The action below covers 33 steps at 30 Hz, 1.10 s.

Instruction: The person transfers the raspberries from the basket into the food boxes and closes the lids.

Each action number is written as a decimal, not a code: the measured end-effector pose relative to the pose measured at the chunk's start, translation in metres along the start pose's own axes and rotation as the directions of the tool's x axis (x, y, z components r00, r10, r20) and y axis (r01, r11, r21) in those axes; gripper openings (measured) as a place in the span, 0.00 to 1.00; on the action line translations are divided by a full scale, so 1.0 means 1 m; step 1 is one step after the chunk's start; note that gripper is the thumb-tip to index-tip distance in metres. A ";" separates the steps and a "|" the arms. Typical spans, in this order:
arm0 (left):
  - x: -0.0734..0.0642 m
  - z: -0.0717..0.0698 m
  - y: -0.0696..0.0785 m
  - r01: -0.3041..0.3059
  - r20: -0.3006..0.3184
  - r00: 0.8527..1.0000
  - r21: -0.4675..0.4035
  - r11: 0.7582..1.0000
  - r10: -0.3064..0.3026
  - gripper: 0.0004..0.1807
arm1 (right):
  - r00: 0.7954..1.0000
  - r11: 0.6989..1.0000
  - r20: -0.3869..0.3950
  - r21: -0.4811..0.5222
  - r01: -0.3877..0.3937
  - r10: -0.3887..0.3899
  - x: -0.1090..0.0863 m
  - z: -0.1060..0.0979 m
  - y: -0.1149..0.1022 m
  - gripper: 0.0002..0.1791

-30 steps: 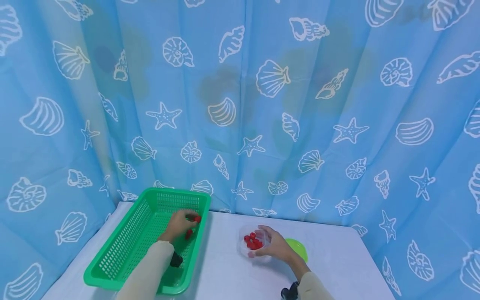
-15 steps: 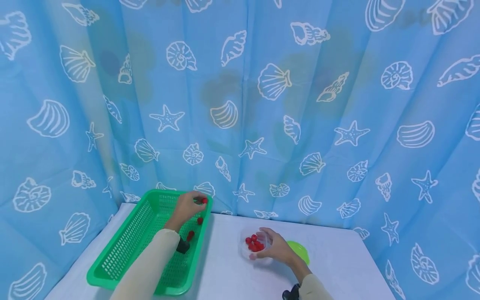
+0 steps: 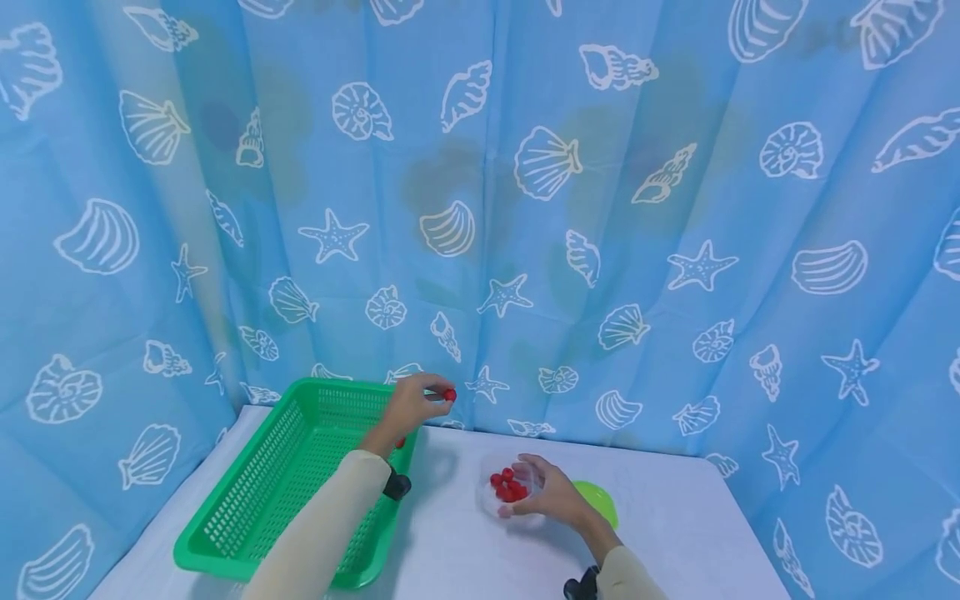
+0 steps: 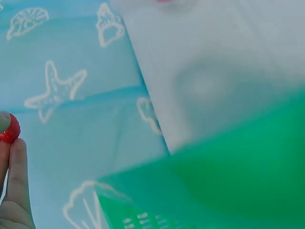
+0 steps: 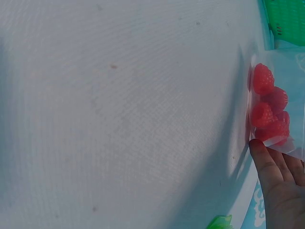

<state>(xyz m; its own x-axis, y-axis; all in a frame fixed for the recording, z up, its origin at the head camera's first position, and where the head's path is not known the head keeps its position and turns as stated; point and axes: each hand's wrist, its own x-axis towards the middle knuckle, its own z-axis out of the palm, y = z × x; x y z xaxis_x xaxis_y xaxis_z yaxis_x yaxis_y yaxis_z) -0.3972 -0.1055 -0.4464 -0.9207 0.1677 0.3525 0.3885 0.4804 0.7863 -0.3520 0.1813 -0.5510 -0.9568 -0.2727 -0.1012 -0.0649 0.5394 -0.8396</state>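
My left hand [image 3: 411, 406] pinches one raspberry [image 3: 450, 395] between thumb and fingertips, raised above the far right rim of the green basket [image 3: 225, 569]. In the left wrist view that raspberry [image 4: 11, 130] shows red and bumpy at the left edge. My right hand [image 3: 553, 493] grips the side of a clear plastic tub [image 3: 487, 500] standing on the table. Several raspberries [image 3: 508, 486] lie in the tub; the right wrist view shows raspberries [image 5: 270, 102] piled behind its clear wall, with fingers along the side.
Another raspberry [image 3: 400, 442] lies inside the basket by its right wall, partly behind the left wrist. A lime-green lid [image 3: 597, 502] lies on the white table [image 3: 667, 533] to the right of the tub. A blue shell-print curtain [image 3: 540, 275] hangs behind the table.
My left hand has risen out of the basket with a raspberry and moved right and away, past the basket's rim. The right hand and the tub have stayed in place.
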 end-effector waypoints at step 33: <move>-0.033 0.118 0.005 0.060 0.198 0.978 0.026 0.998 -0.064 0.18 | 1.000 0.999 -0.012 -0.027 0.025 -0.026 -0.002 -0.003 0.002 0.60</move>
<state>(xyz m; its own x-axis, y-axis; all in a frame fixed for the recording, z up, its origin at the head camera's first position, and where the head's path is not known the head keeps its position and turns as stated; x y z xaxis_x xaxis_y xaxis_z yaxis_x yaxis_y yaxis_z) -0.3695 -0.0068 -0.5138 -0.9328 0.3037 0.1939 0.3314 0.5123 0.7923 -0.3513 0.1857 -0.5508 -0.9581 -0.2768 -0.0730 -0.0969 0.5535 -0.8272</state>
